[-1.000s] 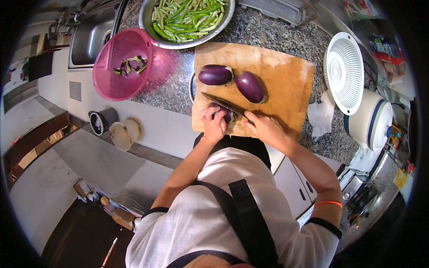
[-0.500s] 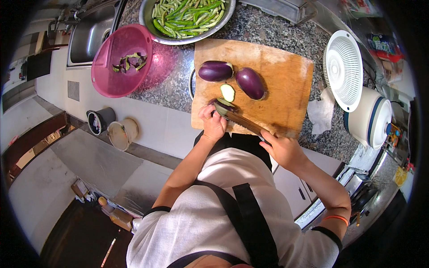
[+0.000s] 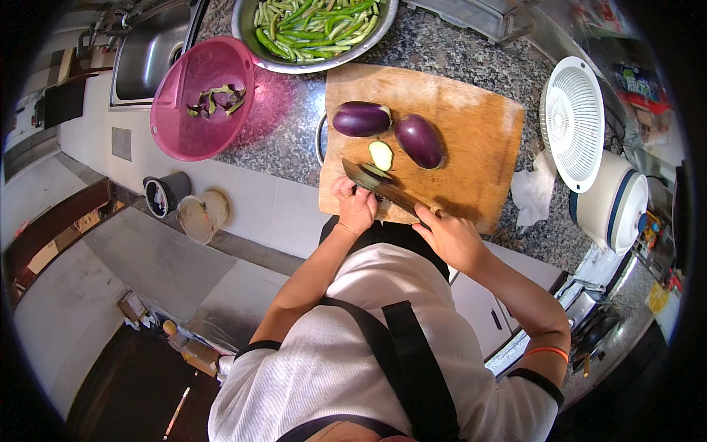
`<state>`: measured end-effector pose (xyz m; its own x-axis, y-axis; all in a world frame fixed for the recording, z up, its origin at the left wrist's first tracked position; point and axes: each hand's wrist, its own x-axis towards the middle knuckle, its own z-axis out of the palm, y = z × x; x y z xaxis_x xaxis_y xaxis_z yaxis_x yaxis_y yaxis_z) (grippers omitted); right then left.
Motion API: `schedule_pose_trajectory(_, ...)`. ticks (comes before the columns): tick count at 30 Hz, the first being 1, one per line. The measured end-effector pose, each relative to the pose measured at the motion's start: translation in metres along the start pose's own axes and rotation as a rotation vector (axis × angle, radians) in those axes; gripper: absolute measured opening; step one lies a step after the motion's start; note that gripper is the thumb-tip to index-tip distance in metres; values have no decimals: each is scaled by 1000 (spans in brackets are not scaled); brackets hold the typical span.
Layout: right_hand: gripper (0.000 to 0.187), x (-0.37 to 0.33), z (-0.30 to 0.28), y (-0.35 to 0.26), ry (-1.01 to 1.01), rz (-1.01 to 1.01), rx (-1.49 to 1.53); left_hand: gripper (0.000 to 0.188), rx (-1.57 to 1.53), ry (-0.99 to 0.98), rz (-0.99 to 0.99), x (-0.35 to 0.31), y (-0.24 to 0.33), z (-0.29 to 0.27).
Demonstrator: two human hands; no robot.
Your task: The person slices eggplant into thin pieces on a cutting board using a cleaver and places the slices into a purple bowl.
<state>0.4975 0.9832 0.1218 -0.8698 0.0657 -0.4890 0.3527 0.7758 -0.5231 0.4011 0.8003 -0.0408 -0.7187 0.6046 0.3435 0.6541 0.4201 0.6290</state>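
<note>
On the wooden cutting board point(image 3: 471, 147), my right hand point(image 3: 455, 239) grips a kitchen knife point(image 3: 387, 191) by its handle. Its blade slants toward the upper left over a piece of eggplant point(image 3: 377, 171), which it mostly hides. My left hand point(image 3: 356, 210) is closed at the near side of the blade, its curled fingers apparently on the eggplant piece. Just beyond the blade lies a pale cut eggplant slice point(image 3: 381, 155). Farther back rest two whole purple eggplants, one on the left point(image 3: 361, 118) and one on the right point(image 3: 420, 141).
A pink basin point(image 3: 169, 121) with eggplant trimmings sits left, beside the steel sink point(image 3: 143, 62). Behind the board stands a metal bowl point(image 3: 387, 29) of green beans or peppers. To the right are a white strainer point(image 3: 573, 121), a crumpled cloth or paper point(image 3: 532, 195) and a white lidded appliance point(image 3: 607, 206).
The knife blade has shifted and turned, its broad face now showing more above my left fingers. My right hand has moved slightly left and toward me. The view has shifted a little.
</note>
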Motion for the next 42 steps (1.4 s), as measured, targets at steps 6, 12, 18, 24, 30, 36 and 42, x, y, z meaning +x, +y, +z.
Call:
schedule_pose_trajectory(6, 33, 19, 16, 9, 0, -17, 54, 35, -4, 19, -6, -1, 2, -1)
schedule_pose_trajectory(12, 30, 48, 27, 22, 101, -32, 86, 28, 3, 42, 45, 14, 8, -5)
schedule_pose_trajectory(18, 31, -13, -3, 0, 169, -64, -24, 38, 15, 33, -16, 2, 3, -2)
schedule_pose_trajectory(24, 31, -34, -9, 0, 192, -102, -83, 43, 21, 49, 27, 2, 2, 0)
schedule_pose_trajectory(30, 32, -35, -7, 6, 236, -132, -85, 32, -17, 134, 35, -6, -8, 7)
schedule_pose_trajectory(36, 31, -31, -7, 8, 178, -123, -107, 35, -28, 94, 17, -2, -4, 3)
schedule_pose_trajectory(42, 32, -15, -6, 2, 250, -192, -79, 44, -34, 5, -11, -5, -7, 5)
